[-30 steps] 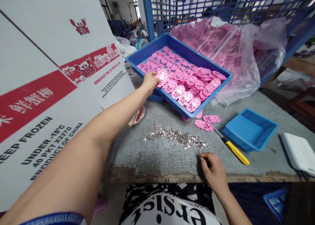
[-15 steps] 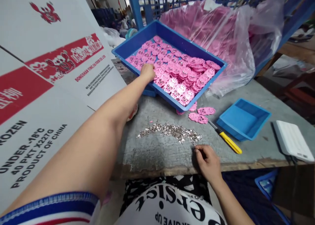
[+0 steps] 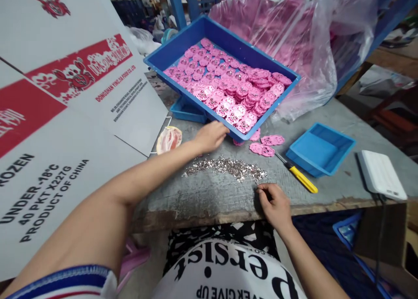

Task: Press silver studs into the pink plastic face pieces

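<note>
A large blue tray (image 3: pixel 225 39) leans on the grey table, filled with several pink flower-shaped pieces (image 3: pixel 228 87). My left hand (image 3: pixel 210 135) sits on the table just below the tray's front rim, fingers curled; what they hold, if anything, is hidden. My right hand (image 3: pixel 274 203) rests near the table's front edge, fingertips pinched together at the right end of a pile of small silver bits (image 3: pixel 228 168). A few loose pink pieces (image 3: pixel 266 144) lie beside the tray's lower corner.
A big white and red cardboard box (image 3: pixel 65 116) fills the left. A yellow-handled knife (image 3: pixel 302 179), a small blue tray (image 3: pixel 320 148) and a white device (image 3: pixel 380 174) lie on the right. A plastic bag of pink pieces (image 3: pixel 287 33) sits behind.
My left hand has drawn back out of the big tray and down to the table in front of it. My right hand has stayed by the silver pile.
</note>
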Demonstrator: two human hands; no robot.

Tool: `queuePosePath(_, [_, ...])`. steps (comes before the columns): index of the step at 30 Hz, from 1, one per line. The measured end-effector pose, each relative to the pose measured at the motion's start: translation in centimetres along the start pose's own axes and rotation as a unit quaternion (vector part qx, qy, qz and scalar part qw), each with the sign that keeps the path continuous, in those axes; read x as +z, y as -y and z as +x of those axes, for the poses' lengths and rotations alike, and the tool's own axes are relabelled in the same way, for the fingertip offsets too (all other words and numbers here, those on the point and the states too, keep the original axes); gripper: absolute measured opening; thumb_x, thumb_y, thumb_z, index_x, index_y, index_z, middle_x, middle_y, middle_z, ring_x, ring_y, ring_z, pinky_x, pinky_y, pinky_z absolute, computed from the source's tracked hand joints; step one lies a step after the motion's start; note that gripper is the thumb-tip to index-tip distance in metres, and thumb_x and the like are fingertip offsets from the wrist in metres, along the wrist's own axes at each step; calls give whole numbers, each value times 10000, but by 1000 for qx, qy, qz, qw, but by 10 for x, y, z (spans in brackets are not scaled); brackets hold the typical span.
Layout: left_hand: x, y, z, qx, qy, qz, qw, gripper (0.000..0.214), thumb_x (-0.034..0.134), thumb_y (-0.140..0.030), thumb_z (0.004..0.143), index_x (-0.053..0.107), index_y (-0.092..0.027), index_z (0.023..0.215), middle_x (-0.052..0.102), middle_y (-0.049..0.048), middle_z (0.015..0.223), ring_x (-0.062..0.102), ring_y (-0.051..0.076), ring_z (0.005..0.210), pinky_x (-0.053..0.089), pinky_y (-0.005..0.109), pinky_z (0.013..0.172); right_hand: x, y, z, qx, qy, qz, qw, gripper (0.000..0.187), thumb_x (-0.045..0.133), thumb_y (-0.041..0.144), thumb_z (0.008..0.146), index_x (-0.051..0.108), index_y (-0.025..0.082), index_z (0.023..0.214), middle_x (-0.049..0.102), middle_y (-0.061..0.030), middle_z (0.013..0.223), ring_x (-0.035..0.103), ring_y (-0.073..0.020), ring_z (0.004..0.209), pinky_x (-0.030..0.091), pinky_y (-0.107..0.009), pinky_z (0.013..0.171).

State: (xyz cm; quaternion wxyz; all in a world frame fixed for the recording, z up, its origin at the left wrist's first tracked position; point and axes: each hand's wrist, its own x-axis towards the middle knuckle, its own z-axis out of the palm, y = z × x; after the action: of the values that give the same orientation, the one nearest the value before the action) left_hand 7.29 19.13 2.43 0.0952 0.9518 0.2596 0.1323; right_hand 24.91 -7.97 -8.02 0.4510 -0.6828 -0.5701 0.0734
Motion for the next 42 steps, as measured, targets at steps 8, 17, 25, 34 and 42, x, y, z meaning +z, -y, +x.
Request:
queuePosePath(8, [57, -33, -9, -84, 104, 48, 990, 481, 328, -380, 1024, 547, -206, 1415, 633, 136, 1183, 563, 291, 1125, 444, 420, 1003, 2, 1, 0, -3, 5, -26, 1000, 164, 534, 279, 912, 682, 229, 861, 731, -50, 812, 678, -227, 776, 523, -364, 726])
queuePosePath(17, [58, -28, -6, -76, 100, 54, 991, 459, 356, -401, 1019, 567, -241, 1394, 591, 138, 1254, 530, 305, 1183, 432, 438, 1031, 4, 1, 0, 22, 11, -35, 999, 184, 523, 294, 892, 688, 218, 862, 731, -61, 833, 668, -228, 814, 508, -362, 765])
queuePosePath(25, [59, -23, -1, -103, 105, 37, 988, 467, 351, -419, 1017, 568, -260, 1399, 569, 139, 1297, 527, 309, 1224, 427, 438, 1047, 6, -2, 0, 38, 21, -44, 998, 196, 517, 313, 874, 684, 211, 856, 725, -69, 837, 657, -226, 813, 486, -350, 764])
queuePosePath(34, [57, -30, 8, -130, 103, 27, 986, 455, 349, -443, 1014, 629, -248, 1315, 590, 151, 1266, 536, 316, 1210, 462, 425, 989, 9, -5, -2, 69, 13, -13, 997, 217, 536, 357, 839, 696, 211, 841, 723, -72, 846, 647, -238, 833, 480, -375, 791])
queuePosePath(42, [65, -28, 7, -143, 84, 15, 986, 418, 374, -414, 1014, 621, -261, 1315, 574, 135, 1300, 524, 298, 1222, 455, 417, 1010, 5, 9, 70, 220, -91, 289, 927, 367, 779, 421, 718, 671, 190, 983, 694, -17, 884, 602, -162, 750, 500, -292, 682])
